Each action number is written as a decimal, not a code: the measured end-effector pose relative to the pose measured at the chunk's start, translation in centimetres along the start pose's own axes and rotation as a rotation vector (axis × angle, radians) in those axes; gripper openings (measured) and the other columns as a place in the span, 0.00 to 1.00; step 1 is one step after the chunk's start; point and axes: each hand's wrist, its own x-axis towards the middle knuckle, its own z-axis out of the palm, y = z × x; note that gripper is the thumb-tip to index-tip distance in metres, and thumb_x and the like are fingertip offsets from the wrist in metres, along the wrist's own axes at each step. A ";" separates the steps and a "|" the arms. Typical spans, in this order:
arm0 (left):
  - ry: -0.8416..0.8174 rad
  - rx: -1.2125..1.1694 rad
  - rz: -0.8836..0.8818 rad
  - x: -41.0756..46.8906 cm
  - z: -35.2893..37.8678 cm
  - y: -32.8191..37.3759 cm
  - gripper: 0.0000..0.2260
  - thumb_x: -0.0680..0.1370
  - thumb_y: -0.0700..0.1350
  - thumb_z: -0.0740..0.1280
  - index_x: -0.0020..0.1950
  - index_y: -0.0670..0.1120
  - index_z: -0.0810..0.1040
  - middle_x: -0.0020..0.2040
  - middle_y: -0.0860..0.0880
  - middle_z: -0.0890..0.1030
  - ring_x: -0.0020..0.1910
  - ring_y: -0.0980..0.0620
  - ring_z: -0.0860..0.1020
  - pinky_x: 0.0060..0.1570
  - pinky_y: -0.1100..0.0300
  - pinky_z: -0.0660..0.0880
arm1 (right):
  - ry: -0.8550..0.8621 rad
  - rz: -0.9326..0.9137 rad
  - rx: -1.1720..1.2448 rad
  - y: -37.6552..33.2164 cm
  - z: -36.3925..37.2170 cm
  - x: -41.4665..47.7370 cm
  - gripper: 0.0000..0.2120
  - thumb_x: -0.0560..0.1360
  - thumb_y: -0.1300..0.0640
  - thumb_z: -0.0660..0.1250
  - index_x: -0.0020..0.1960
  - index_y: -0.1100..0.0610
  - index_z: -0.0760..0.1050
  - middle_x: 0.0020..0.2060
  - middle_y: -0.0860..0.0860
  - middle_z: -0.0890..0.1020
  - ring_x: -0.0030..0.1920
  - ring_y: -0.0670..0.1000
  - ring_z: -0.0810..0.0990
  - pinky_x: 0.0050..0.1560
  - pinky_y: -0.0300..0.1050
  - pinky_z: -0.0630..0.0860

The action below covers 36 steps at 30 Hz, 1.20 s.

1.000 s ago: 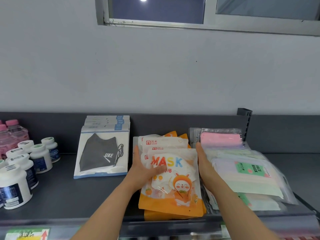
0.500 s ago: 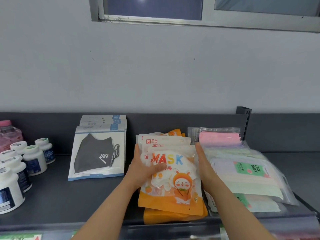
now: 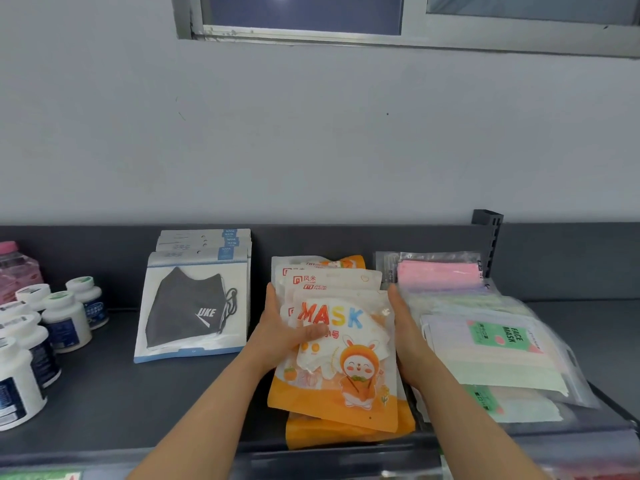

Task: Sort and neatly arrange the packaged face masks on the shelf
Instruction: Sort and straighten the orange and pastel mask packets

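A stack of orange-and-white children's mask packs (image 3: pixel 349 375) with a rabbit cartoon lies in the middle of the dark shelf (image 3: pixel 104 403). My left hand (image 3: pixel 284 330) grips the stack's left edge, thumb laid across the top pack. My right hand (image 3: pixel 403 327) presses flat against the stack's right edge, fingers straight. To the left stands a pile of white packs holding a black mask (image 3: pixel 195 306). On the right lies a loose pile of clear bags of pastel masks (image 3: pixel 491 344), with a pink pack (image 3: pixel 436 275) behind it.
White pill bottles (image 3: pixel 65 320) and a pink bottle (image 3: pixel 17 268) crowd the shelf's left end. A dark upright bracket (image 3: pixel 490 237) rises at the back right. The grey wall and a window frame are behind the shelf.
Both hands stay on the sides of the orange stack. The packs have been squared up slightly, and the view has shifted a little to the right.
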 end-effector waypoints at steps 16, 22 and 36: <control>0.088 0.001 0.023 -3.4 -0.5 0.1 0.62 0.61 0.55 0.80 0.80 0.54 0.38 0.70 0.54 0.70 0.61 0.51 0.78 0.56 0.54 0.79 | 0.152 -0.182 -0.268 0.1 0.9 -0.8 0.34 0.66 0.26 0.59 0.60 0.49 0.76 0.55 0.53 0.84 0.54 0.54 0.83 0.58 0.57 0.78; 0.119 0.088 0.018 -4.9 0.0 0.2 0.58 0.67 0.55 0.77 0.80 0.50 0.36 0.76 0.50 0.66 0.70 0.49 0.72 0.65 0.51 0.73 | 0.085 -0.192 -0.414 0.9 0.0 -3.5 0.42 0.58 0.38 0.76 0.68 0.47 0.64 0.60 0.51 0.80 0.51 0.53 0.84 0.52 0.60 0.81; 0.094 -0.005 -0.111 -5.0 -0.4 0.1 0.55 0.65 0.61 0.75 0.79 0.45 0.44 0.53 0.55 0.78 0.50 0.53 0.81 0.55 0.55 0.78 | 0.056 -0.071 -0.700 0.8 -0.7 -5.2 0.64 0.58 0.48 0.82 0.77 0.40 0.40 0.70 0.43 0.70 0.60 0.50 0.78 0.58 0.57 0.78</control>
